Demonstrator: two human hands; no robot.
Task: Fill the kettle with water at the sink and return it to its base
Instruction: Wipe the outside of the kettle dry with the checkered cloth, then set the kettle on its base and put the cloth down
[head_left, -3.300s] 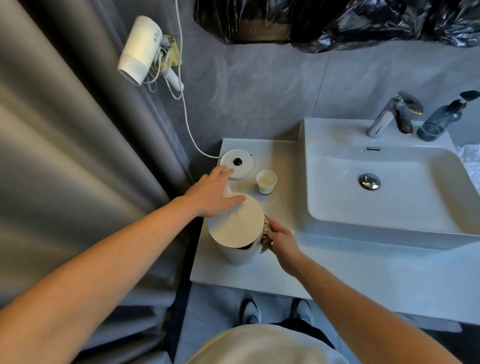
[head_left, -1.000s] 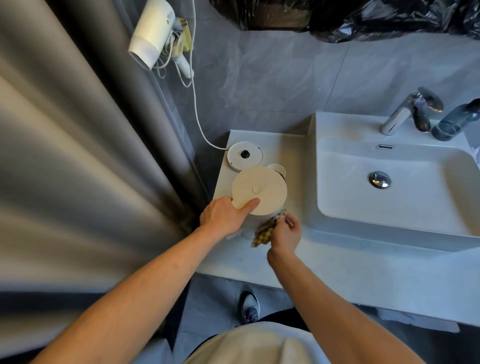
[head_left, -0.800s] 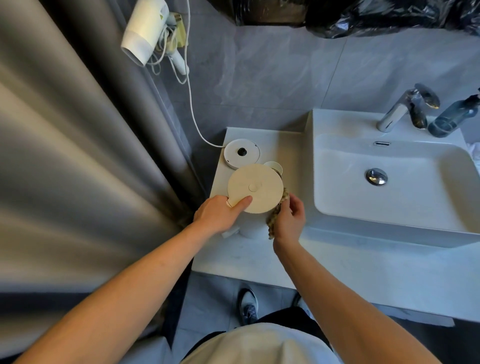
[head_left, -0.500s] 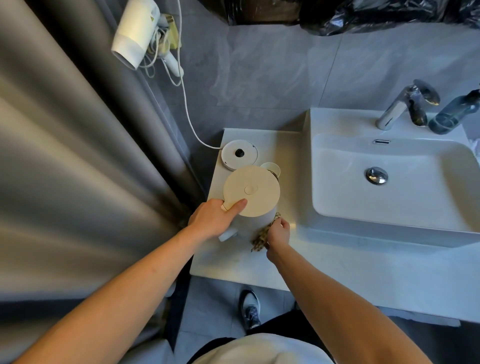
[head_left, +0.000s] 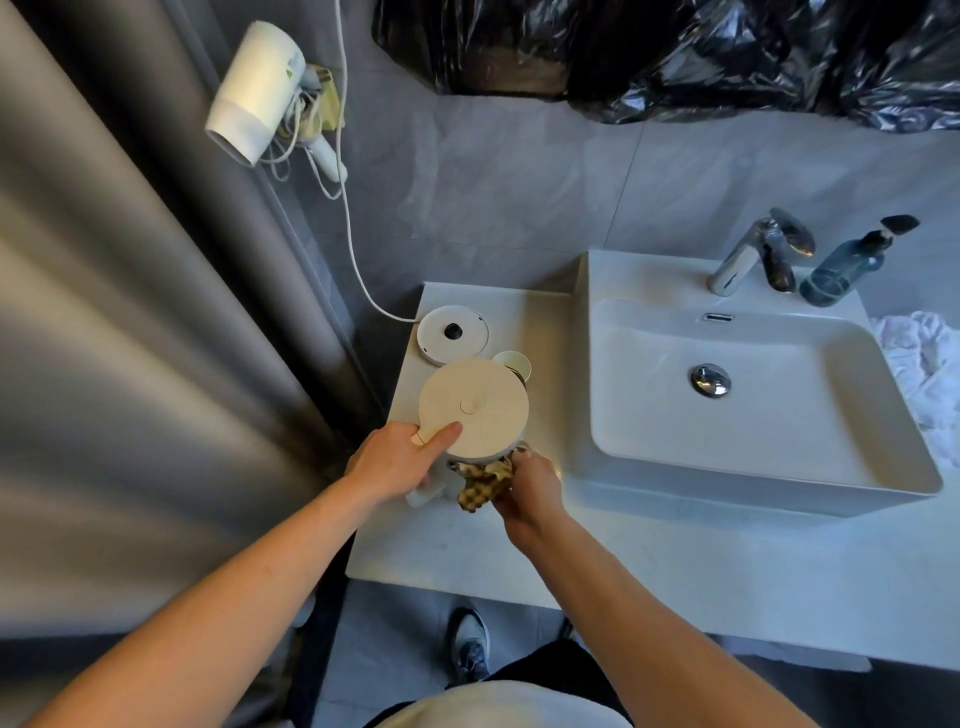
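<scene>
Item: cream round-lidded plastic electric kettle (head_left: 474, 410), lid shut, upright, held at the near left part of the white stone-look table (head_left: 675, 561); whether its foot rests on the table or is just lifted cannot be told from above.

Left hand (head_left: 397, 462): fingers curled around the kettle's handle on its near-left side, thumb laid flat on the lid's rim.

Right hand (head_left: 527, 491): pinches a crumpled brown-and-cream checked cloth (head_left: 480, 480) against the kettle's near side, below the lid.

Item: white round kettle base (head_left: 453, 334) with a dark centre pin and a white cord, far of the kettle, just beside it and bare.

Item: small white paper cup (head_left: 514, 364), partly hidden behind the kettle's far right edge.

Item: white rectangular ceramic sink (head_left: 753, 410), right of the kettle, with a chrome tap (head_left: 748, 254) at its far rim and a clear blue-tinted pump bottle (head_left: 847, 267) next to the tap.

Governing relation: tap and basin lie to the right and far of both hands. The left hand carries the kettle; the right hand is nearer the sink but busy with the cloth. Judgement: filling is not yet done, as the lid is closed and the kettle is away from the tap.

Markings: a small green mark on the white wall-hung hair dryer (head_left: 254, 93); no lettering can be read anywhere.
</scene>
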